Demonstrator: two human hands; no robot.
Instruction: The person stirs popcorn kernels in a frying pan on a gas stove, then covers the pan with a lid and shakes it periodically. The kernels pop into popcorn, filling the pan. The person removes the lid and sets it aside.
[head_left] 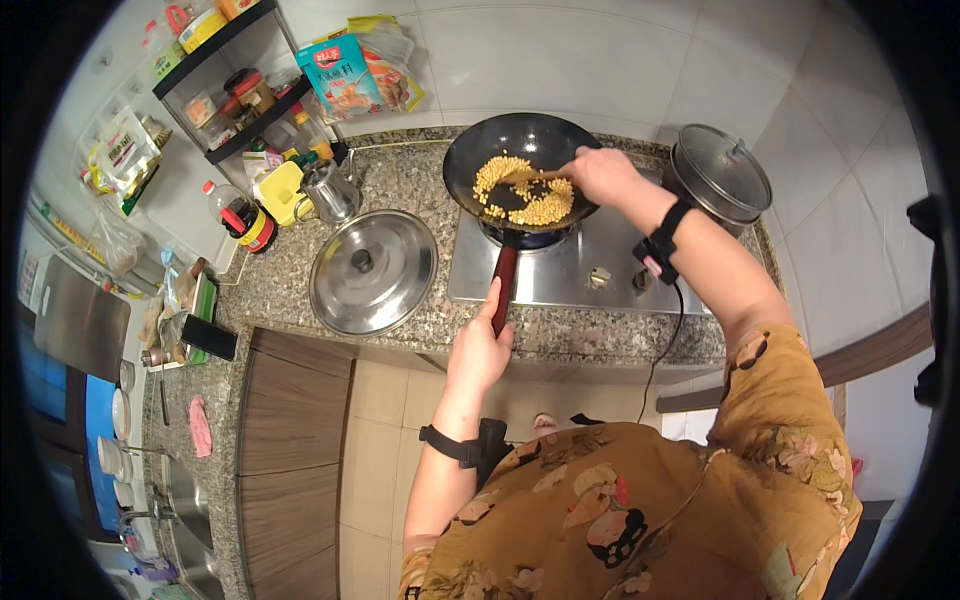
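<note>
A black wok sits on the left burner of the steel gas stove, with yellow kernels that look like corn spread inside it. My left hand is wrapped round the wok's reddish-brown handle. Over the wok's right side, my right hand grips a wooden spatula. The spatula's blade lies among the kernels, which are parted into an upper left heap and a lower right one. My right fingers cover much of the spatula's handle.
Left of the stove lies a round steel lid, near a metal pitcher and a dark sauce bottle. A lidded pot stands at the stove's right. A cable hangs from my right wrist past the counter edge. A spice rack fills the back left.
</note>
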